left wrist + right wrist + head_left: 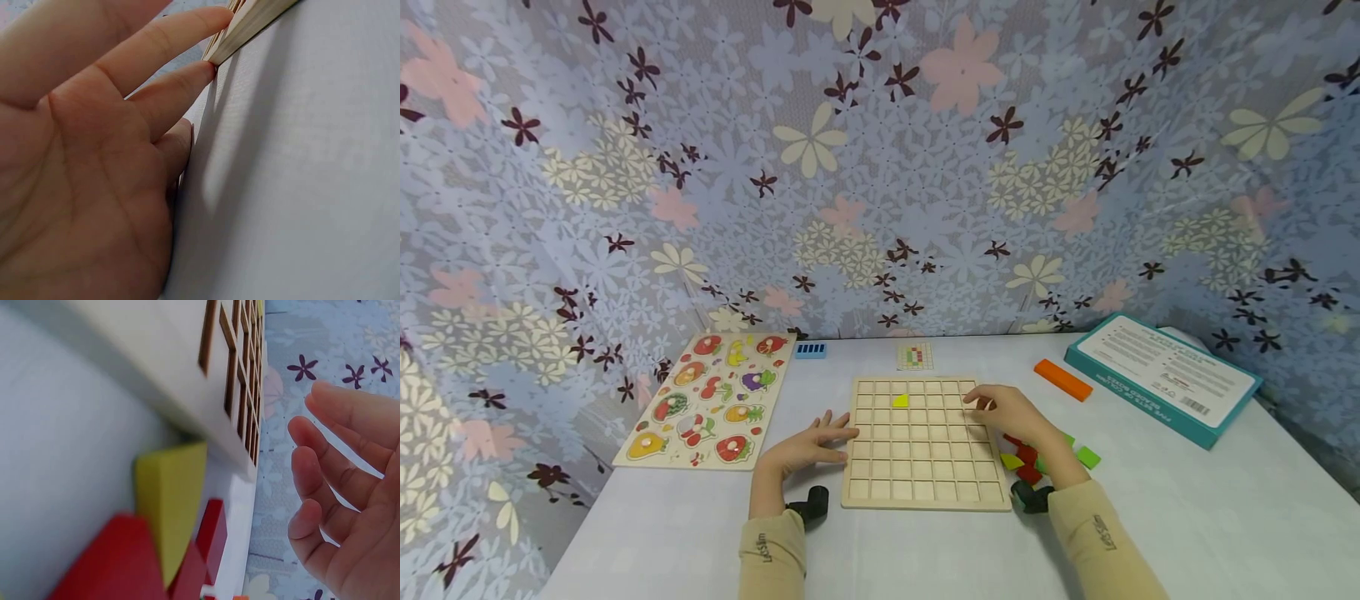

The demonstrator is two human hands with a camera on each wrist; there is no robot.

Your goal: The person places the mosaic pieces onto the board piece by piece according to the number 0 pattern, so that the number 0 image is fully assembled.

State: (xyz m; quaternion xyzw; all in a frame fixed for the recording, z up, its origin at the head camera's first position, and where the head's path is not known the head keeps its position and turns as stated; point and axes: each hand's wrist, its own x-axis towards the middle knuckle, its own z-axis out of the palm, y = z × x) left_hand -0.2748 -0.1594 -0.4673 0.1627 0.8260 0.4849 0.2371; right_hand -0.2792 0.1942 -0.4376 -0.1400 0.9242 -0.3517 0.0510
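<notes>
Just behind the right grip (1006, 410), loosely bent and empty, coloured blocks (1027, 454) crowd the board (925, 504) between both grips, where a low sweep could scatter them or the left grip (805, 444), spread against its edge, press the board askew.

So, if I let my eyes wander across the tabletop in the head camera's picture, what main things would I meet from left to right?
Fruit picture board → small blue object → wooden grid board → orange block → teal box.
</notes>
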